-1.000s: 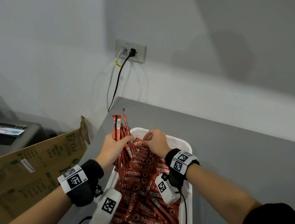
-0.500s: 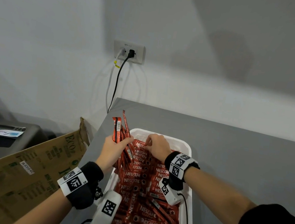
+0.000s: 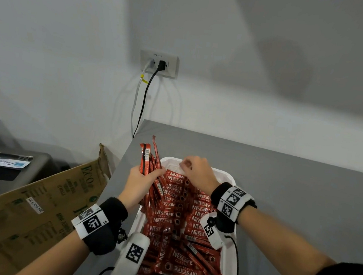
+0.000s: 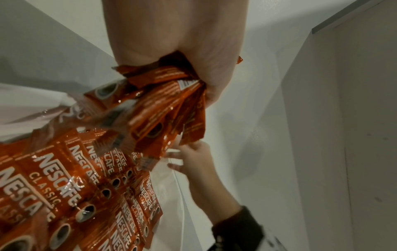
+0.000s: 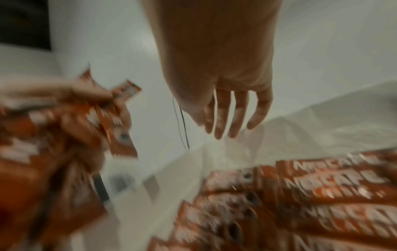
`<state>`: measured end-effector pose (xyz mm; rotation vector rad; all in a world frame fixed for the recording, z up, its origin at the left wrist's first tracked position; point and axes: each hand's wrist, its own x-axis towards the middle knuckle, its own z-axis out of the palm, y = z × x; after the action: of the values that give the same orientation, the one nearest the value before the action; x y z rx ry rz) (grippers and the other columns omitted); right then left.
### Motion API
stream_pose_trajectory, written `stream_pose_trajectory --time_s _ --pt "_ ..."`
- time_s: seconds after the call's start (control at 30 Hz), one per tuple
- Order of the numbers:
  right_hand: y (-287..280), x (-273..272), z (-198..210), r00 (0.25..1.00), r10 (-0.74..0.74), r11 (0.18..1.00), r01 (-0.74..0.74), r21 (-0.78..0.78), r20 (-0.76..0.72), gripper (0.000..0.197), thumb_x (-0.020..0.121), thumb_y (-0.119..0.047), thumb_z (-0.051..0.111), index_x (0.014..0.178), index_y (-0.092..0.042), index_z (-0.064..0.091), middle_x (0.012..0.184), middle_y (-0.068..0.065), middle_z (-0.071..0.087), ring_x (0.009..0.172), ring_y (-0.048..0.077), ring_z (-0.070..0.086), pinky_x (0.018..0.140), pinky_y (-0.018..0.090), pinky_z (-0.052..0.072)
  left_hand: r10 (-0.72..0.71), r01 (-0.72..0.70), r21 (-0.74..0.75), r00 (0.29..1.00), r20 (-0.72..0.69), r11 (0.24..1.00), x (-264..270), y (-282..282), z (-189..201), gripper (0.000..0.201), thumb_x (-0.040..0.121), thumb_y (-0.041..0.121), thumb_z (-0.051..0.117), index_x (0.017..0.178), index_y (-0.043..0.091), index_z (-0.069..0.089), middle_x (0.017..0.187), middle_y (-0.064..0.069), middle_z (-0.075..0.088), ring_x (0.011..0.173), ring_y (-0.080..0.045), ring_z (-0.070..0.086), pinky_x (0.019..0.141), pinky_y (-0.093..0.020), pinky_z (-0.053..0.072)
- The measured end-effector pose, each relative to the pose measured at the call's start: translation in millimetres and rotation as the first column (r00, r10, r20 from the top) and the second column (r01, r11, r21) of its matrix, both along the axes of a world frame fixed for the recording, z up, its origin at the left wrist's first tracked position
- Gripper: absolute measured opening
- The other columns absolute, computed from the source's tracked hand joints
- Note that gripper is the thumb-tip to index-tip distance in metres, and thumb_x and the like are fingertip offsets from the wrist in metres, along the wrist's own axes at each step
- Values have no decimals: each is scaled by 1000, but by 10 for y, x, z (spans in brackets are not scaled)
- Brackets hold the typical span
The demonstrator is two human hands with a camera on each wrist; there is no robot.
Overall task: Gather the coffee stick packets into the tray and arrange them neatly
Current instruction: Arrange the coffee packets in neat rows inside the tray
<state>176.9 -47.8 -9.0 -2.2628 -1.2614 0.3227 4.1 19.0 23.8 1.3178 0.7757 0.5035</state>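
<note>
Head view: left hand (image 3: 140, 185) gripping a bunch of packets (image 3: 150, 163) at the 9 o'clock rim of the tray (image 3: 230, 180), more packets (image 3: 178, 228) filling it; left-wrist view: fist closed round the bunch; right-wrist view: right hand (image 5: 223, 95) empty, fingers (image 5: 238, 118) loosely extended above the 12 o'clock end.

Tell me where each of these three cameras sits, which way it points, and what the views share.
Head: worn on the head, looking forward and down at the grey table and white plastic tray; both forearms show.
Left wrist: looks along the left hand, which grips a bundle of red coffee stick packets.
Right wrist: looks along the right hand, fingers straight over the tray's far end; blurred.
Shared: each wrist view shows the other hand, and all three show the packets in the tray.
</note>
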Motion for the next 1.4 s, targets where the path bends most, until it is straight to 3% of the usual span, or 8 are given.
stream_pose_trajectory --time_s 0.17,0.47,0.6,0.73,0.93,1.07,1.27,1.4 --pt "-157 -203 447 898 216 953 -109 283 -383 34 97 -28 50 128 -14 52 92 -7 62 63 -2 58 61 13 44 -258 264 66 962 -90 962 73 -80 24 13 86 13 63 91 1 66 85 -10 70 79 -22 67 73 -24 53" --pt "-539 -127 499 685 169 811 312 495 -709 26 85 -1 65 93 -10 42 77 14 65 57 16 67 59 24 57 -158 160 -79 987 31 984 94 -148 -20 28 90 27 57 97 1 66 90 -12 71 85 -26 66 86 -39 52" --pt "-673 -157 350 758 166 878 178 445 -630 17 78 1 71 80 -8 57 87 11 70 83 24 71 80 35 58 -186 200 -248 979 79 948 124 -165 41 35 92 31 53 106 2 65 100 -17 70 93 -29 68 82 -36 54" --pt "-722 -146 288 877 131 875 117 470 -462 26 77 7 70 66 -16 64 86 0 72 89 13 69 84 28 54 -138 162 -304 985 100 939 154 -171 68 34 91 34 54 108 6 64 101 -17 70 94 -30 67 86 -38 53" --pt "-777 -144 316 956 209 883 -94 460 -206 23 77 1 69 84 -21 71 107 -13 66 100 5 63 90 18 49 -57 59 -58 998 33 997 164 -211 67 11 82 9 67 91 6 64 82 -8 70 68 -15 69 62 -23 53" --pt "-771 -63 378 917 130 877 70 475 -376 19 84 -18 56 96 -31 61 110 -14 63 104 2 59 92 21 48 -60 59 89 998 13 994 146 -205 73 12 81 10 69 90 6 62 82 -6 69 67 -11 68 57 -16 51" --pt "-697 -54 381 985 45 968 -1 250 -168 32 89 -34 61 118 -21 60 105 -11 61 89 1 57 75 15 43 14 -15 122 1000 10 992 177 -222 62 12 82 12 68 87 3 62 81 -10 68 72 -19 68 65 -26 53" --pt "-642 -168 325 880 -19 949 165 268 -474 35 91 -34 59 120 -17 52 93 -2 68 75 7 66 70 22 54 94 -96 72 995 25 993 236 -256 34 16 82 17 68 86 2 61 88 -16 68 79 -27 67 74 -37 55"
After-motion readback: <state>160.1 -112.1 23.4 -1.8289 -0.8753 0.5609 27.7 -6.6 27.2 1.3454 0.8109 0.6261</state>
